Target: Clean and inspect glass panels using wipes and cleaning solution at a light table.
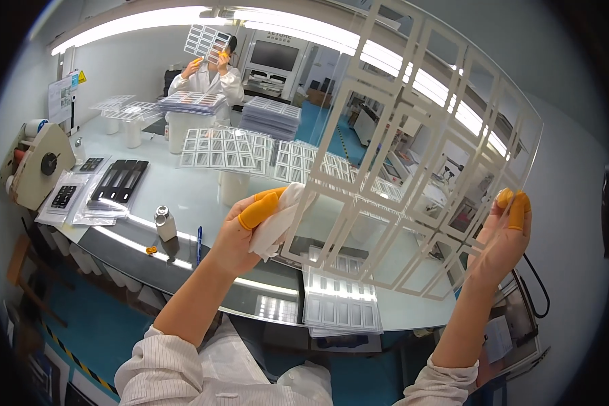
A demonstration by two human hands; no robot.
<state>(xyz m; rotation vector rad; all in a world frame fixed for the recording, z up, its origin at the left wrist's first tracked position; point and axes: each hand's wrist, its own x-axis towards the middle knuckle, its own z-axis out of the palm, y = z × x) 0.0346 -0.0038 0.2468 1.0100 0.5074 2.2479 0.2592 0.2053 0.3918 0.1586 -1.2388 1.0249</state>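
Observation:
In front of me a large clear sheet [404, 199], printed with rows of white rectangular frames, is held up at a tilt. My right hand [497, 240], with orange finger cots, pinches its right edge. My left hand [233, 237], also wearing orange finger cots, is closed on a crumpled white wipe [281, 220] at the sheet's lower left edge. Whether those fingers also grip the sheet is hidden by the wipe. Below the sheet, a stack of similar framed sheets [342, 301] lies at the table's near edge.
More framed sheets [223, 150] rest on a white container [233, 188]; taller stacks [271, 118] stand behind. Across the table [162, 152] a co-worker [213, 84] holds up another sheet. A bottle [164, 223], blue pen [199, 242], black panels [120, 181] and tape dispenser [40, 162] are at left.

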